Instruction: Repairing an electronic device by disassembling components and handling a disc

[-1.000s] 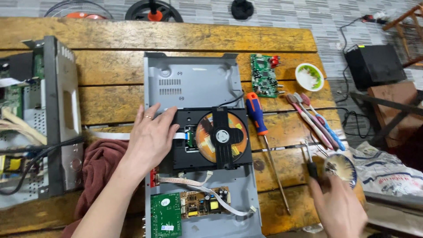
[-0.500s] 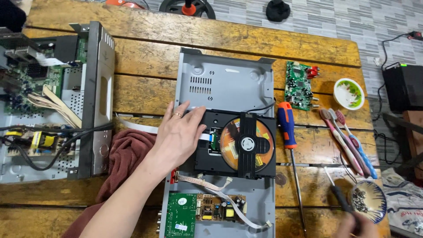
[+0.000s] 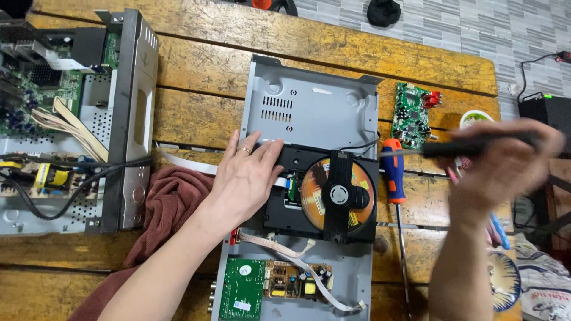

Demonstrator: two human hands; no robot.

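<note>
Open grey player chassis (image 3: 309, 107) on wooden table (image 3: 196, 113). My left hand (image 3: 247, 178) flat, fingers spread, pressing black disc drive (image 3: 324, 196) mid-chassis. Right hand (image 3: 499, 166) clamped on dark-handled tool (image 3: 476, 145), blurred, above table's right side. Risk, I judge: tip slips, gouges orange disc (image 3: 339, 193) or snags ribbon cable (image 3: 285, 249).

Disc drive (image 3: 324, 193) in open chassis (image 3: 312, 113) (mid-table); screwdriver (image 3: 394, 178) right; second chassis (image 3: 71, 119) far left.
</note>
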